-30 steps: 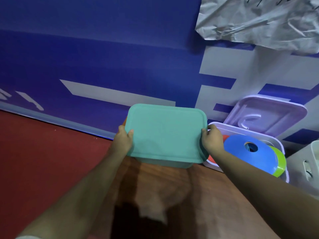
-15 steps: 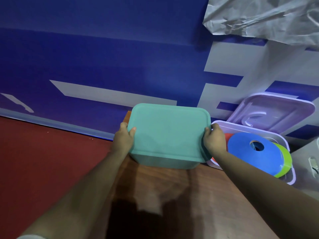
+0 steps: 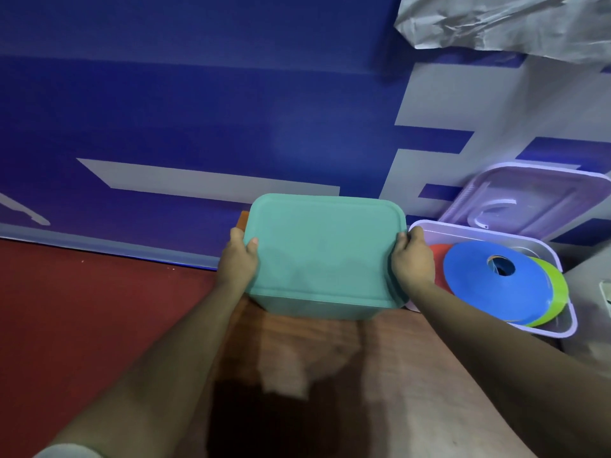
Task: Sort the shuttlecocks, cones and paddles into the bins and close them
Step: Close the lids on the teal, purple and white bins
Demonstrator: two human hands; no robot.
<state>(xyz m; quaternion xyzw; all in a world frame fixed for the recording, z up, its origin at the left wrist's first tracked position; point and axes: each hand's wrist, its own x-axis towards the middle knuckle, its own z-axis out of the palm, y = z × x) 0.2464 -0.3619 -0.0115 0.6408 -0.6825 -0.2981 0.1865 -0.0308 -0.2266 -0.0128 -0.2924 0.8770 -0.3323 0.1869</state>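
Note:
A teal bin (image 3: 317, 309) with its teal lid (image 3: 324, 246) on top stands at the far end of the wooden table (image 3: 330, 375). My left hand (image 3: 238, 259) grips the lid's left edge, thumb on top. My right hand (image 3: 413, 259) grips its right edge the same way. To the right, an open lilac bin (image 3: 558, 328) holds flat disc cones: a blue one (image 3: 489, 285) on top, a green one (image 3: 555, 292) and a red one (image 3: 439, 259) under it. The teal bin's contents are hidden.
The lilac bin's lid (image 3: 529, 200) leans against the blue and grey wall (image 3: 198, 127) behind it. A white container (image 3: 606, 292) shows at the right edge. Red floor (image 3: 82, 309) lies left of the table. Crumpled silver sheet (image 3: 512, 21) hangs at top right.
The view has shifted slightly. Both hands stay on the teal lid's edges, and the bin sits in about the same place.

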